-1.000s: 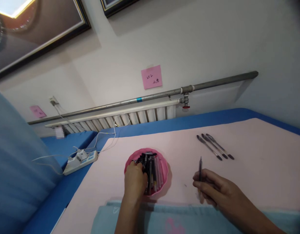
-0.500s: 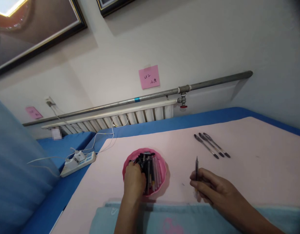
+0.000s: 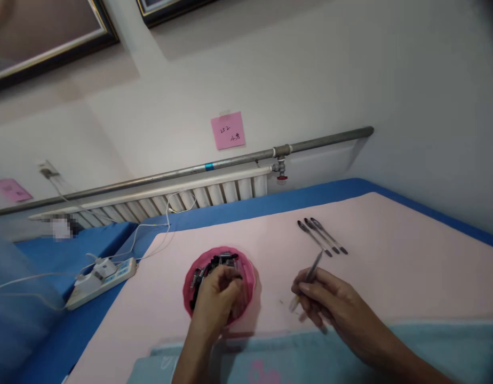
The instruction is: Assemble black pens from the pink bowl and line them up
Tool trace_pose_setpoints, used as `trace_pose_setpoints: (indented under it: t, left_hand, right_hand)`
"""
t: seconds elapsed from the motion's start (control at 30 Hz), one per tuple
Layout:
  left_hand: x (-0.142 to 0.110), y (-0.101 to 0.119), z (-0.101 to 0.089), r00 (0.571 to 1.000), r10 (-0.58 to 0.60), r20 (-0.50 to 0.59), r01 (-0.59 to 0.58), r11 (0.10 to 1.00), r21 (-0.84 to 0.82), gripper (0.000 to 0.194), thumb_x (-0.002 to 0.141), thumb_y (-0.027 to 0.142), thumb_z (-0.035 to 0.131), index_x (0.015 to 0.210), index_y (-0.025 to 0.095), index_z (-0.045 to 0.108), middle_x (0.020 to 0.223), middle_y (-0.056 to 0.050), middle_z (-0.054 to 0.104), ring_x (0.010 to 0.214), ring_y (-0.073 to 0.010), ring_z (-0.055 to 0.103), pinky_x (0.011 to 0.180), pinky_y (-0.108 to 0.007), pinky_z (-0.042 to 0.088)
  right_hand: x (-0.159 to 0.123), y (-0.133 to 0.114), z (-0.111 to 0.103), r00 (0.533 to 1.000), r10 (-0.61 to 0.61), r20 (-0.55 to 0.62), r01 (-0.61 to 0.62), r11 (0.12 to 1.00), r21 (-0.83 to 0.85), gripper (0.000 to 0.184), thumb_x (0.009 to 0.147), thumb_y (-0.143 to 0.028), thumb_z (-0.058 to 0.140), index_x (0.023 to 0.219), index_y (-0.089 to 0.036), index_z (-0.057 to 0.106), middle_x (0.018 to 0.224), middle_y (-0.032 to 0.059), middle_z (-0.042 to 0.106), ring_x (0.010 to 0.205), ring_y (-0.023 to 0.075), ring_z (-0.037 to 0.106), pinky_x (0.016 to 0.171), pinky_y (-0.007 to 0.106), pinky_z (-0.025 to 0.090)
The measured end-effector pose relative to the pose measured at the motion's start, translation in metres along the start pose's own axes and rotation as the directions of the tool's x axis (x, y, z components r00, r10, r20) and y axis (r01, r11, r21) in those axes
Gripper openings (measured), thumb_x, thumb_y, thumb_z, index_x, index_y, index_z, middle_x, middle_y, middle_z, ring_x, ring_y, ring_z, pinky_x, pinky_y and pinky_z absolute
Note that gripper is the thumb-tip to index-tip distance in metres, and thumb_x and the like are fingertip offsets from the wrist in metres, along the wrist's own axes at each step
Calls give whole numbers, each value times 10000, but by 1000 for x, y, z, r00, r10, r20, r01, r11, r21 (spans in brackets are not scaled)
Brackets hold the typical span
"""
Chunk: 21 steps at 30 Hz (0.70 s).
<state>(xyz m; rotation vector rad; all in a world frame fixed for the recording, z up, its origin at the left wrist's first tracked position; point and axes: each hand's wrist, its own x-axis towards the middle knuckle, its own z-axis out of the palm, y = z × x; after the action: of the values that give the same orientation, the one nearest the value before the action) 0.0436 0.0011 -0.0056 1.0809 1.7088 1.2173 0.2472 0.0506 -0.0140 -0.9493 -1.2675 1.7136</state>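
Observation:
Between the thumb and fingers of my right hand [image 3: 326, 301] is a pen [image 3: 313, 268], tilted with its dark end up and its clear end down to the left. My left hand [image 3: 220, 298] is over the pink scalloped bowl [image 3: 250, 282], its fingertips pinched together. A small dark bit shows at those fingertips, too unclear to name. In the bowl lie black pen parts [image 3: 214, 264] and clear tubes [image 3: 241, 293], partly covered by my left hand. Beyond my right hand, three capped pens [image 3: 322, 236] lie side by side on the pink cover.
A pale pink cover [image 3: 270, 224] lies over the blue surface. Along the near edge is a light blue cloth [image 3: 310, 357]. At the left stands a white power strip [image 3: 104, 280] with plugs and trailing cords. A radiator [image 3: 206, 194] and a pipe run along the wall.
My left hand has lifted from among the bowl's contents and pinches above them. The pen in my right hand has gone from upright to tilted. The whole view has shifted.

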Motion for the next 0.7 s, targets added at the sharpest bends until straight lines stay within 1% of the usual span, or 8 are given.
trace_pose_setpoints:
  t: [0.03,0.1,0.17,0.2,0.27,0.37,0.6,0.7]
  left_hand:
    - [-3,1,8,994,-2,107,17,991,-133,111,726,250,550,801,167,549,642,2,605,551,-121,551,539,-249,430]
    - [-9,2,25,959,18,282,70,952,-299,152,705,254,601,801,144,559,624,-5,617,512,-110,551,526,-248,442]
    - [-14,1,38,921,35,387,129,912,-390,185,695,247,636,817,122,577,626,-23,637,513,-114,571,535,-254,461]
    - [-15,1,43,912,38,409,153,892,-425,194,694,239,647,828,116,582,629,-30,644,527,-120,586,541,-256,468]
    - [-17,0,48,910,37,413,185,855,-485,203,685,219,669,836,113,585,634,-34,652,565,-135,612,548,-256,478]
    - [-17,0,49,916,12,401,218,824,-523,210,675,203,692,827,112,580,648,-43,665,600,-149,635,540,-247,482]
    - [-19,5,51,913,-2,409,239,813,-531,185,679,204,693,781,108,572,652,-56,682,580,-146,643,540,-241,482]
    - [-20,8,52,919,-33,394,261,800,-540,192,677,219,696,756,116,555,631,-51,678,567,-144,642,519,-226,469]
  right_hand:
    - [0,-1,0,1000,-3,-11,4,997,83,147,710,-319,637,731,-182,585,587,-17,588,459,97,495,393,204,360]
    - [-1,-3,1,999,3,-33,4,976,216,159,677,-295,681,745,-175,603,703,19,632,543,120,548,414,207,394]
    - [-3,-5,1,999,15,-44,-1,957,290,168,659,-281,709,743,-174,611,749,30,644,568,126,563,431,212,416]
    - [-4,-6,1,999,16,-44,-2,951,310,168,657,-281,715,737,-175,613,744,28,645,560,122,560,432,213,420]
    - [-6,-7,0,999,13,-48,4,942,334,163,659,-283,717,729,-178,614,728,22,645,547,116,554,429,209,420]
    - [-6,-9,-1,997,5,-75,22,936,351,158,660,-277,717,721,-180,608,715,17,639,549,116,556,433,209,425]
    - [-5,-9,-1,997,-16,-78,42,938,343,155,673,-270,709,732,-170,606,727,29,640,561,124,564,437,213,431]
    - [-5,-6,-3,996,-68,-63,85,942,324,128,703,-261,689,753,-172,612,745,30,636,590,133,573,456,221,440]
